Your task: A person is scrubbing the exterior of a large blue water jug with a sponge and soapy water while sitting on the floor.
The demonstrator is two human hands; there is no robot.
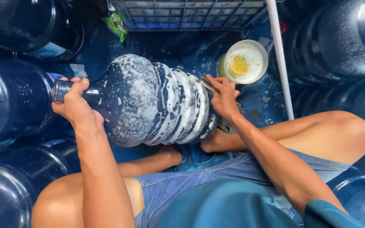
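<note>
A large blue water jug [148, 101] lies on its side across the middle of the view, covered in white soap foam. My left hand [74, 105] is closed around its neck at the left. My right hand [222, 97] presses a scrubbing pad [208, 83] against the ribbed bottom end of the jug. My bare feet [214, 143] rest under the jug, and my knees frame it on both sides.
A small white bowl of soapy water [243, 61] stands just right of the jug. A white pole [280, 59] runs down beside it. Several dark blue jugs [343, 38] crowd the left and right sides. A blue plastic crate [186, 12] sits at the top.
</note>
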